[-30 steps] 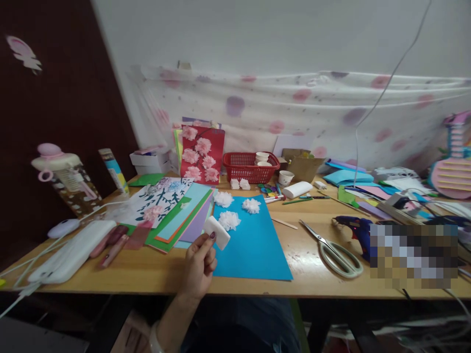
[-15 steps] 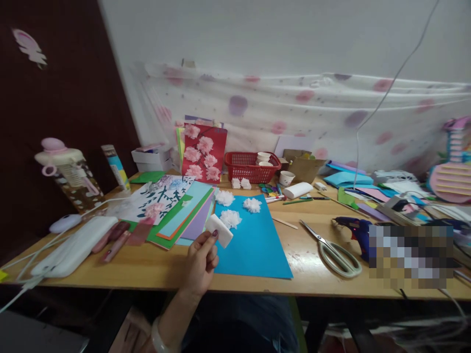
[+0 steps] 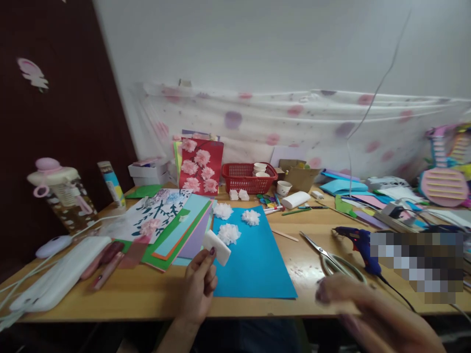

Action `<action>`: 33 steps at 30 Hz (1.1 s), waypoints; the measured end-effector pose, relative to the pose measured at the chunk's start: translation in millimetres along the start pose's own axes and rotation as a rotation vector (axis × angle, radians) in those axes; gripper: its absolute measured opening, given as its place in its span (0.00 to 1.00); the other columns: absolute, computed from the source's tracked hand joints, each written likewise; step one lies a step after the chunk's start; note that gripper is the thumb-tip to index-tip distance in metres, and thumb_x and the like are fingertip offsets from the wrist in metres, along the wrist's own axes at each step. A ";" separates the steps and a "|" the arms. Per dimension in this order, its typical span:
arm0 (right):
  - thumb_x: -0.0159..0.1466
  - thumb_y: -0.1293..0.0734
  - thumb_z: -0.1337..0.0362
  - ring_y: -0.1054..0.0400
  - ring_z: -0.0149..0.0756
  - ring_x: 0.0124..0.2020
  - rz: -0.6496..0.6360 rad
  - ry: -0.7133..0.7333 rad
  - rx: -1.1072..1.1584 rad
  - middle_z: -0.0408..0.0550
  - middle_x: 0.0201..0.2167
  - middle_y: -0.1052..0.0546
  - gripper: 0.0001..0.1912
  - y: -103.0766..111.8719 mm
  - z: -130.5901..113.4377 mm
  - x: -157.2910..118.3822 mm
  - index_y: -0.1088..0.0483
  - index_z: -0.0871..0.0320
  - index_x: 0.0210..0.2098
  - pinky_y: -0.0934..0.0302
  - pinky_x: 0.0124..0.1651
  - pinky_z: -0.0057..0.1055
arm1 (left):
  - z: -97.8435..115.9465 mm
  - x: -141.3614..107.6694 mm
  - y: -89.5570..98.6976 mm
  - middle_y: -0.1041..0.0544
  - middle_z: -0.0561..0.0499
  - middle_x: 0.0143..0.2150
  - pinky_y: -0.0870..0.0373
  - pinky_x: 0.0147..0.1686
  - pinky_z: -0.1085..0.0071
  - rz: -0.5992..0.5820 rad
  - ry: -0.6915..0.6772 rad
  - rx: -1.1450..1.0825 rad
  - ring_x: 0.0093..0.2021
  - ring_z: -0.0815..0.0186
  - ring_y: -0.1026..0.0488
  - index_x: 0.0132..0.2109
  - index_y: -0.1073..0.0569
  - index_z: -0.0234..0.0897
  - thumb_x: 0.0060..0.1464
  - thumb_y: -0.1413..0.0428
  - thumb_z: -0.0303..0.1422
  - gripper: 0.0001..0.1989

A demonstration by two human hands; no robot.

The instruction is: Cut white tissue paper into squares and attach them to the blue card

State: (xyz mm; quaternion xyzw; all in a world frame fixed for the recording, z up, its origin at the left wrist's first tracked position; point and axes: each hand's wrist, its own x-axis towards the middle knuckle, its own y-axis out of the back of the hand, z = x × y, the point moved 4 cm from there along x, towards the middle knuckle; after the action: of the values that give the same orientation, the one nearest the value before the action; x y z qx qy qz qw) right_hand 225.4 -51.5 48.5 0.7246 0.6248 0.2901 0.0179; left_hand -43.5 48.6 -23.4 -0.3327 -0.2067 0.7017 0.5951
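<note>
Newly come into view is a blurred right hand (image 3: pixel 386 316), to the right of the large blue sheet of paper (image 3: pixel 255 267); that puts both bare hands in the scene, where only the left was visible before. Whether the right hand is reaching or carrying cannot be told.

Largest of all is the light brown wooden table (image 3: pixel 147 299) under the blue sheet. Left of the sheet is a fanned stack of green, orange, pale blue and purple paper (image 3: pixel 195 240). Beyond its far edge sits a red plastic openwork basket (image 3: pixel 248 189) with white cups inside.

At the sheet's near left corner, the left hand (image 3: pixel 199 289) pinches a small, folded, soft-looking white pad (image 3: pixel 218 248) between thumb and finger, above the sheet's left side. On the right hand, thumb and forefinger appear apart, but blur hides whether anything is between them.

Metal scissors with pale green handles (image 3: pixel 348 267) lie right of the sheet, the right hand overlapping their handles; contact is unclear. Farther right is a dark blue glue gun (image 3: pixel 368 252), its small light red.

Three ruffled white paper flowers (image 3: pixel 228 234) rest on the sheet's far half. Smallest, a thin, flat wooden stick (image 3: pixel 286 236) lies just off its right edge.
</note>
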 end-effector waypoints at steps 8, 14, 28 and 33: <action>0.60 0.42 0.55 0.24 0.58 0.38 0.251 -0.208 -0.975 0.66 0.40 0.19 0.20 49.7 109.5 33.9 0.24 0.61 0.37 0.33 0.42 0.46 | 0.3 -0.5 0.0 0.48 0.67 0.15 0.57 0.12 0.83 -0.011 -0.005 -0.026 0.14 0.82 0.55 0.26 0.32 0.35 0.24 0.24 0.39 0.26; 0.62 0.40 0.64 0.23 0.59 0.35 0.161 -0.364 -1.142 0.71 0.33 0.21 0.15 45.0 112.3 54.1 0.27 0.69 0.40 0.35 0.38 0.44 | -1.2 0.3 1.4 0.50 0.69 0.15 0.56 0.11 0.84 -0.010 0.019 -0.031 0.14 0.83 0.56 0.26 0.33 0.35 0.23 0.24 0.38 0.28; 0.47 0.19 0.56 0.27 0.31 0.25 -0.200 -0.675 1.119 0.48 0.29 0.20 0.21 -61.1 50.0 5.8 0.20 0.61 0.36 0.32 0.29 0.25 | -2.1 1.6 -2.2 0.57 0.66 0.20 0.62 0.09 0.84 -0.003 0.367 -0.352 0.11 0.82 0.53 0.28 0.41 0.38 0.56 0.40 0.23 0.17; 0.54 0.25 0.46 0.38 0.26 0.17 -0.519 -0.585 1.346 0.40 0.17 0.31 0.23 -147.5 34.5 -11.4 0.21 0.61 0.34 0.40 0.23 0.23 | -0.1 -1.3 -5.8 0.58 0.65 0.21 0.61 0.08 0.84 0.038 0.366 -0.368 0.10 0.81 0.53 0.30 0.39 0.37 0.66 0.52 0.24 0.14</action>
State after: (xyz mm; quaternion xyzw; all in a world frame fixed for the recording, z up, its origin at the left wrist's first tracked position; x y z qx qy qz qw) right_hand 108.1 -18.0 -42.0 0.4572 0.7859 -0.3682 -0.1943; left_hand -39.4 48.5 -19.3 -0.5607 -0.2136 0.5914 0.5388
